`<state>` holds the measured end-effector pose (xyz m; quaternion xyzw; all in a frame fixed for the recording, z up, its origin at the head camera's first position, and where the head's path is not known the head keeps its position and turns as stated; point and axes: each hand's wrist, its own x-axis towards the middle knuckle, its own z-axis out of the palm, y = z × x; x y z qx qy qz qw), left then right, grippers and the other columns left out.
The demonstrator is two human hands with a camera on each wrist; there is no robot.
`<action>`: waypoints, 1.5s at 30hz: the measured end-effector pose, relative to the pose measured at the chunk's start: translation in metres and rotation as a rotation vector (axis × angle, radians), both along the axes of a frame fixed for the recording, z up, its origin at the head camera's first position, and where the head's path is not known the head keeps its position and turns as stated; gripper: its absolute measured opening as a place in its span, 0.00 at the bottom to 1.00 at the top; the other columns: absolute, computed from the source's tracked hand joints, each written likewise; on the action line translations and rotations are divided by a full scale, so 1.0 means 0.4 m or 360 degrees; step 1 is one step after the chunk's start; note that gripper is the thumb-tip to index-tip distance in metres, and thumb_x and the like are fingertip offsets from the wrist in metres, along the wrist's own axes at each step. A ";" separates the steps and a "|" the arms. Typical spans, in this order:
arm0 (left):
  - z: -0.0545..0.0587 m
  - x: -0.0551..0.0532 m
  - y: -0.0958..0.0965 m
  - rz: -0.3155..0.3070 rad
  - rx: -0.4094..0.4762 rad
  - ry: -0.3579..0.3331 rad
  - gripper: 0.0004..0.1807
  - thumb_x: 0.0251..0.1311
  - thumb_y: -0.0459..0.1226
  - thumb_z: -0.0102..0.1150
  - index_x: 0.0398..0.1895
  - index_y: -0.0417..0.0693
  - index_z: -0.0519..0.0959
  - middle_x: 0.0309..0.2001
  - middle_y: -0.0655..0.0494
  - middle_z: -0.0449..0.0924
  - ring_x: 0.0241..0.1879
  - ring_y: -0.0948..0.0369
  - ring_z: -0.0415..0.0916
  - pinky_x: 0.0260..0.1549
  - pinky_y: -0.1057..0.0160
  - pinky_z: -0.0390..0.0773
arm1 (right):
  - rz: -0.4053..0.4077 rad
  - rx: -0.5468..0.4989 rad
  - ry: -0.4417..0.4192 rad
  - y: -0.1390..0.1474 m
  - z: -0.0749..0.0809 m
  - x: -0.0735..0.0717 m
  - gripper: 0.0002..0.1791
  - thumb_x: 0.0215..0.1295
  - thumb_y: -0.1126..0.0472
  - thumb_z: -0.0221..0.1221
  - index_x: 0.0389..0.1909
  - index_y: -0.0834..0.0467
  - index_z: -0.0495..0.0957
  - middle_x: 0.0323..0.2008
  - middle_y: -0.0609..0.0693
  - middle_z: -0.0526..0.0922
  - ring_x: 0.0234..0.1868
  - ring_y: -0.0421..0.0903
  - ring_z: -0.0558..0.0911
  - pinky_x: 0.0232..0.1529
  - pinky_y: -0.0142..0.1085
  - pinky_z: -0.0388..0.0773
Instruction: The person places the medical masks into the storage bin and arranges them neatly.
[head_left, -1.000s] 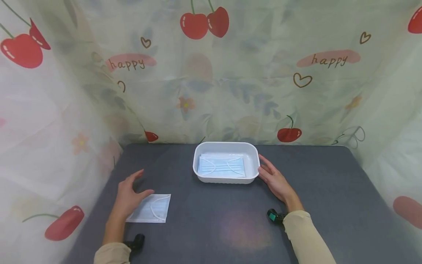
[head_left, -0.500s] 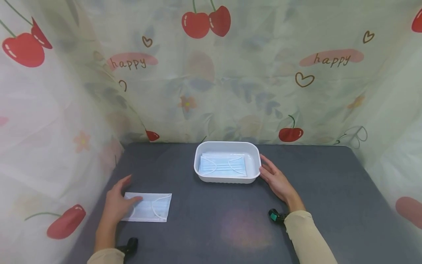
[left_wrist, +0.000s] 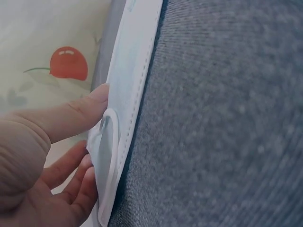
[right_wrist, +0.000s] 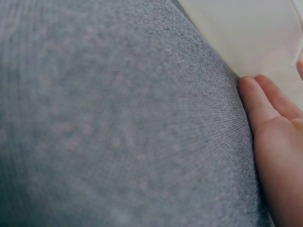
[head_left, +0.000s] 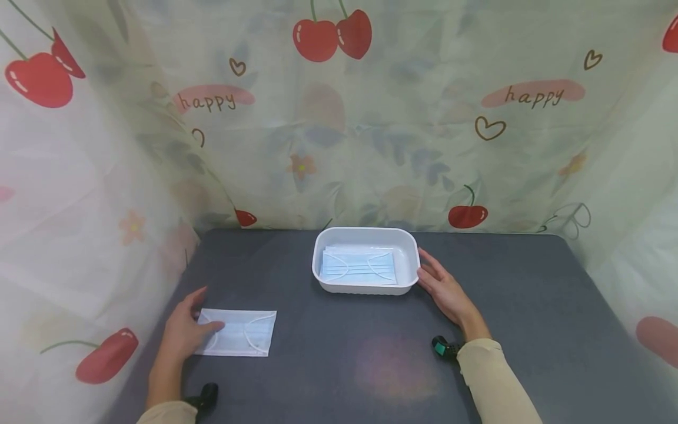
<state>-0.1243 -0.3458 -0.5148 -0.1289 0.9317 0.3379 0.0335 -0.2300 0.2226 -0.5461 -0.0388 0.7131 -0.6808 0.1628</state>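
Observation:
A light blue face mask [head_left: 235, 334] with white ear loops lies on the dark grey table at the left. My left hand [head_left: 182, 331] is at its left end, thumb over the top face and the other fingers curled at the short edge. In the left wrist view, thumb and fingertips hold the end of the mask, which bends slightly between them. My right hand [head_left: 444, 290] rests against the right wall of a white plastic tray [head_left: 365, 290], its fingers fairly straight. Inside the tray lie blue face masks [head_left: 357, 266], stacked flat.
The grey table [head_left: 318, 365] stretches in front of the tray and between both forearms. Behind and at both sides hangs a curtain [head_left: 339, 147] printed with cherries and hearts. Each wrist wears a black camera mount [head_left: 445, 347].
My left hand has moved left and toward me, from over the mask to its left end, uncovering more of it. My right hand stays at the tray.

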 end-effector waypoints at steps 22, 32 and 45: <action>-0.003 -0.021 0.003 -0.0015 -0.0010 -0.0120 0.44 0.58 0.51 0.72 0.75 0.48 0.65 0.67 0.29 0.69 0.62 0.35 0.70 0.56 0.35 0.73 | -0.0007 -0.0007 -0.0023 -0.004 0.007 0.004 0.37 0.79 0.49 0.53 0.82 0.37 0.47 0.81 0.57 0.52 0.81 0.56 0.58 0.78 0.52 0.55; 0.009 -0.022 0.021 -0.0017 -0.0034 -0.0063 0.27 0.64 0.53 0.66 0.57 0.44 0.80 0.63 0.33 0.77 0.61 0.37 0.72 0.59 0.35 0.71 | -0.0026 -0.0023 -0.0015 -0.003 0.001 0.002 0.38 0.79 0.50 0.53 0.82 0.38 0.46 0.82 0.59 0.52 0.81 0.56 0.57 0.79 0.53 0.53; 0.006 -0.038 0.029 0.0059 0.0150 0.0044 0.38 0.69 0.61 0.55 0.69 0.43 0.70 0.69 0.32 0.71 0.67 0.38 0.69 0.64 0.39 0.70 | -0.0034 -0.0032 -0.0002 -0.003 -0.008 -0.003 0.39 0.78 0.49 0.54 0.82 0.39 0.47 0.81 0.58 0.53 0.81 0.56 0.58 0.80 0.53 0.53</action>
